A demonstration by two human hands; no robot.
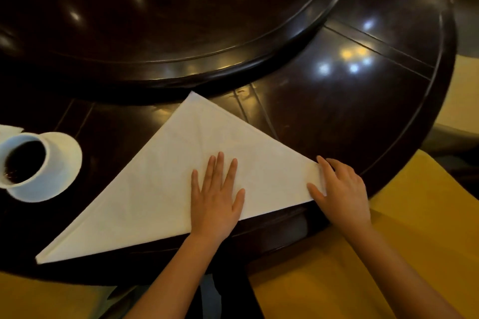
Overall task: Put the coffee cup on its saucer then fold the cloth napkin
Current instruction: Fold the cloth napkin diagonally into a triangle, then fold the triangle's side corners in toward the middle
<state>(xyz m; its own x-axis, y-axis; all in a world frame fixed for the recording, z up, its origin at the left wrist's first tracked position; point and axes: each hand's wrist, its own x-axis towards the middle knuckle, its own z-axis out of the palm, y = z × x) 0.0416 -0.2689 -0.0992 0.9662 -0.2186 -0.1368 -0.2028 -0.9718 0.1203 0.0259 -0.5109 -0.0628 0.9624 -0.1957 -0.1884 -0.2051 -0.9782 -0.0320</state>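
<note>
The napkin (181, 179) lies flat on the dark desk (350, 101) as a white triangle. Its long edge runs along the desk's near rim, from a sharp corner low on the left, below the saucer, up to a corner on the right; the third corner points away from the person, toward the raised round turntable (181, 33) in the middle of the desk. Faint crease lines cross the cloth near that far point. The left hand (216, 194) rests palm down on the napkin just inside the long edge, right of the cloth's middle, fingers straight and a little spread, pointing toward the far corner. The right hand (339, 189) is at the napkin's right corner, fingers bent over the tip and thumb against the cloth's edge, so that it pinches the corner; the tip itself is hidden under the fingers. Left of the napkin and well apart from both hands, the white cup (24, 163) stands upright on its white saucer (66, 163), toward the saucer's left side, and holds dark coffee. Something white and small shows at the frame's left edge just beyond the cup, too cut off to tell. Yellow chair seats (388, 254) show below the desk's rim, under the right forearm.
</note>
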